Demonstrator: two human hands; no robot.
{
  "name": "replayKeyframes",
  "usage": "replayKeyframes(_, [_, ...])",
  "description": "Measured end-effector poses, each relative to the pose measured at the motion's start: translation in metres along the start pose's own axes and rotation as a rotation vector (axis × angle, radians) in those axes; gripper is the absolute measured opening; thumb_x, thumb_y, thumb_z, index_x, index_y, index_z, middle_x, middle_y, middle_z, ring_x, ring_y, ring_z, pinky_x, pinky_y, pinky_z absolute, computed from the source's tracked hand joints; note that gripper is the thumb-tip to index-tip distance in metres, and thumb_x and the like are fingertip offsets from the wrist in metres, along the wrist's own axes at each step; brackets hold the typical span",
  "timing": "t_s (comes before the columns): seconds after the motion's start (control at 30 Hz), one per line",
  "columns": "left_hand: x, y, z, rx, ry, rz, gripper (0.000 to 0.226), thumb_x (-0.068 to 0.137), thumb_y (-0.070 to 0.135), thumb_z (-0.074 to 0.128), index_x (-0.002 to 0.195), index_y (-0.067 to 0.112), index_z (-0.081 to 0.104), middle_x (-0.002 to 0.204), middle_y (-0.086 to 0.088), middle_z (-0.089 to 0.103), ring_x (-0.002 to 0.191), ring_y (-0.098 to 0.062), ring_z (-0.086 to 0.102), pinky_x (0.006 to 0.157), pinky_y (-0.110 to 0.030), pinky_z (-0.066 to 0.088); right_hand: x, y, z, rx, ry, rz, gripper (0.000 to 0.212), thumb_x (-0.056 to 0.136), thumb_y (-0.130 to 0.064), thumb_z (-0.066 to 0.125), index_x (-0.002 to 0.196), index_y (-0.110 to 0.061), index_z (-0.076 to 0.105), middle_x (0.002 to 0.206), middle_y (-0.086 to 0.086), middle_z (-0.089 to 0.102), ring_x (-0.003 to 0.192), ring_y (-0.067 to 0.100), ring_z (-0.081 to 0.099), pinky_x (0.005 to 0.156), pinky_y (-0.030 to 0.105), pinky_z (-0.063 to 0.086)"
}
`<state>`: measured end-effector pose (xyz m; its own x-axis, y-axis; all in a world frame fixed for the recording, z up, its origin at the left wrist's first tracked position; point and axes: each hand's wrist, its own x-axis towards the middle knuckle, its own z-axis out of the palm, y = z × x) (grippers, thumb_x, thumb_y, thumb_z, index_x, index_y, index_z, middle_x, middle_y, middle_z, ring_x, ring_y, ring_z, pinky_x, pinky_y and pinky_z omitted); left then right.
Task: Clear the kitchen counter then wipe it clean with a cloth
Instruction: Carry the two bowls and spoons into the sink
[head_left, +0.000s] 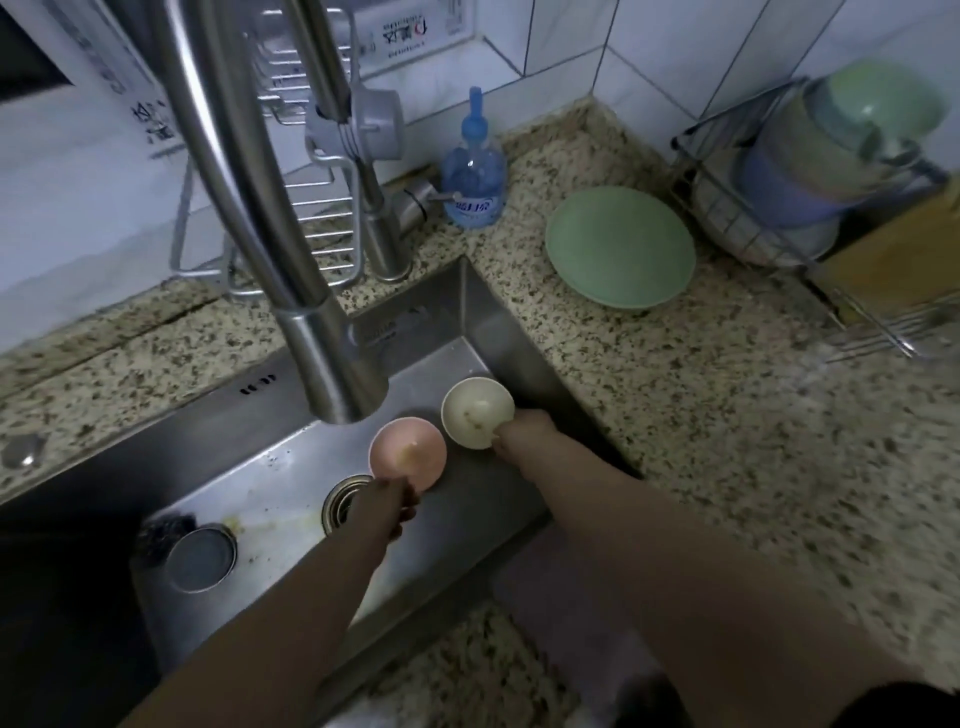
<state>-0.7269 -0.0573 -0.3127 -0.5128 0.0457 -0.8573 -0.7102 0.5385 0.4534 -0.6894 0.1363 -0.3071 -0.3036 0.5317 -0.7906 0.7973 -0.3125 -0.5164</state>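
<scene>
Two bowls sat low in the steel sink (498, 332), each held by one hand. The left hand (387, 501) pinched the near rim of the pink bowl (408, 456), fingers curled over its edge; that bowl stood mouth up, just beside the drain (340, 501) and under the tap (332, 364). The right hand (524, 428) gripped the near-right rim of the white bowl (478, 413), which tilted its mouth up and slightly toward the camera, touching or nearly touching the sink's right wall. Both bowls held smears of residue. Being round, neither showed a long axis.

On the speckled granite counter (701, 415) a green plate (621, 247) lay flat, near a blue bottle (474, 176) by the tiled wall. A wire rack (737, 208) in the far right corner held stacked bowls. The light was dim.
</scene>
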Motion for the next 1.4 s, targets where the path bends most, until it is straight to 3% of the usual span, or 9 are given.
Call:
replayKeyframes(0.17, [-0.053,0.03,0.001,0.049,-0.02,0.204,0.029,0.096,0.023,0.056,0.07,0.012,0.064,0.069,-0.008,0.062,0.057,-0.019,0.05,0.051,-0.025,0.031,-0.069,-0.006,-0.035,0.145,-0.004,-0.196,0.037,0.081,0.005,0.069,0.115,-0.007,0.067,0.123,0.022,0.064,0.109,0.034,0.065,0.095,0.044,0.055])
replayKeyframes(0.3, [-0.1,0.049,0.017,0.107,-0.155,0.267,0.039,0.099,0.027,0.053,0.065,0.01,0.058,0.054,-0.005,0.049,0.049,-0.018,0.039,0.048,-0.027,0.027,-0.135,0.004,-0.08,0.263,-0.046,-0.25,0.037,0.084,0.007,0.067,0.12,-0.001,0.064,0.101,0.014,0.068,0.071,0.016,0.067,0.068,0.027,0.058])
replayKeyframes(0.47, [-0.161,0.064,0.058,0.219,-0.275,0.415,0.038,0.1,0.033,0.052,0.067,0.016,0.057,0.045,0.007,0.053,0.037,-0.005,0.044,0.04,-0.018,0.03,-0.201,0.035,-0.142,0.351,0.15,-0.235,0.031,0.083,-0.001,0.07,0.112,-0.011,0.069,0.082,0.003,0.066,0.072,0.012,0.064,0.064,0.022,0.057])
replayKeyframes(0.57, [-0.191,0.063,0.088,0.296,-0.315,0.469,0.032,0.097,0.033,0.06,0.07,0.015,0.062,0.059,0.001,0.056,0.05,-0.011,0.046,0.045,-0.022,0.034,-0.232,0.062,-0.18,0.443,0.237,-0.208,0.027,0.083,0.0,0.069,0.107,-0.013,0.069,0.085,0.008,0.067,0.076,0.015,0.063,0.066,0.024,0.055])
replayKeyframes(0.77, [-0.257,0.042,0.161,0.523,-0.406,0.648,0.031,0.093,0.019,0.065,0.064,0.014,0.06,0.052,-0.002,0.053,0.047,-0.014,0.043,0.039,-0.019,0.032,-0.285,0.139,-0.258,0.61,0.393,-0.2,0.017,0.089,-0.003,0.068,0.105,-0.008,0.067,0.074,0.006,0.062,0.062,0.011,0.059,0.062,0.022,0.051])
replayKeyframes(0.97, [-0.348,-0.032,0.263,0.686,-0.627,0.721,0.02,0.095,0.016,0.061,0.076,0.01,0.064,0.061,-0.003,0.058,0.043,-0.009,0.048,0.038,-0.018,0.033,-0.337,0.263,-0.338,0.777,0.591,-0.123,0.009,0.087,-0.006,0.072,0.086,-0.014,0.068,0.077,0.008,0.065,0.064,0.014,0.06,0.067,0.026,0.053])
replayKeyframes(1.07, [-0.385,-0.078,0.306,0.747,-0.695,0.712,0.011,0.096,0.016,0.061,0.089,0.009,0.065,0.071,-0.004,0.063,0.053,-0.011,0.052,0.045,-0.022,0.035,-0.359,0.322,-0.364,0.839,0.667,-0.097,0.013,0.086,-0.007,0.073,0.079,-0.017,0.067,0.074,0.005,0.065,0.06,0.012,0.06,0.059,0.024,0.051])
replayKeyframes(1.27, [-0.45,-0.164,0.376,0.94,-0.789,0.843,0.013,0.094,0.025,0.064,0.082,0.02,0.065,0.08,0.001,0.07,0.062,-0.012,0.057,0.052,-0.023,0.041,-0.402,0.437,-0.415,0.84,0.741,-0.04,0.004,0.091,-0.012,0.067,0.091,-0.014,0.071,0.082,0.005,0.067,0.066,0.014,0.063,0.061,0.025,0.049])
replayKeyframes(1.4, [-0.48,-0.202,0.414,1.008,-0.822,0.889,0.009,0.093,0.024,0.066,0.088,0.018,0.065,0.082,0.002,0.071,0.061,-0.011,0.059,0.051,-0.022,0.043,-0.416,0.502,-0.443,0.871,0.786,0.015,0.01,0.091,-0.011,0.064,0.085,-0.016,0.069,0.084,0.008,0.068,0.072,0.019,0.065,0.064,0.027,0.049])
